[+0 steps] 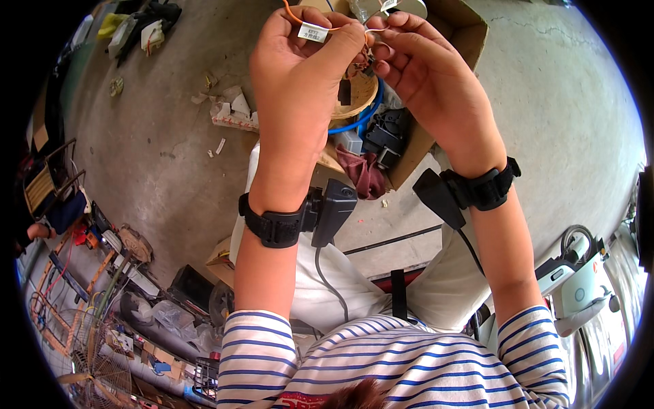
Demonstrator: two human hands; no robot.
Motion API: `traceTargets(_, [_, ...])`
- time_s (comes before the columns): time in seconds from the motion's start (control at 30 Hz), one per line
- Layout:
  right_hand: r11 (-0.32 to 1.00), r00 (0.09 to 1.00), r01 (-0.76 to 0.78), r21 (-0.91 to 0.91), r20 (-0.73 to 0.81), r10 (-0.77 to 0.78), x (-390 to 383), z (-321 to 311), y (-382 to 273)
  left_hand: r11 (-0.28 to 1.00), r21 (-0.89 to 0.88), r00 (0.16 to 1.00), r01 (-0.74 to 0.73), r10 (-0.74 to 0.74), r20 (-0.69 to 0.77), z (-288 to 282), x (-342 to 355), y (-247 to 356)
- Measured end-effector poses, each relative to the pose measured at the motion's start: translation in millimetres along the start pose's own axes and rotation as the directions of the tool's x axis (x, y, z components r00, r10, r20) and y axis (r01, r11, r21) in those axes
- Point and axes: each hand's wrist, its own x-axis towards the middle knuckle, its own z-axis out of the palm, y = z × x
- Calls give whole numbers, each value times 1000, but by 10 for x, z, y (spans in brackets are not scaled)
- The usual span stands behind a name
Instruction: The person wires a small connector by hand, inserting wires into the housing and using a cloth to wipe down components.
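Close together at the top of the view, both my hands are raised over a cardboard box. My left hand is closed in a pinch on an orange wire that carries a white label tag. The fingers of my right hand are pinched on a thin light wire close to the left fingertips. A second white tag shows above them. Small wire ends and connectors hang between the hands, partly hidden by the fingers.
Inside the box are a wooden-looking round basket, a blue ring, black devices and a maroon cloth. Torn cardboard lies on the floor. Left are a fan and clutter; a pale scooter stands right.
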Motion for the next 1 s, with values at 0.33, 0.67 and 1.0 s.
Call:
traceTargets(0.33, [819,897,421,-390,45,-439,-53,136,112,998,-41,998,49,-51,-32,-33,22,-9])
traceTargets(0.67, [41,661,633,-773,512,-549,-85,111,62,997,69,999,38,-37,-20,36,0,66])
traceTargets(1.0, [-284,538,600,-748,640,-550,-66,232,30,943,327,995,62,-85,57,3,-49,0])
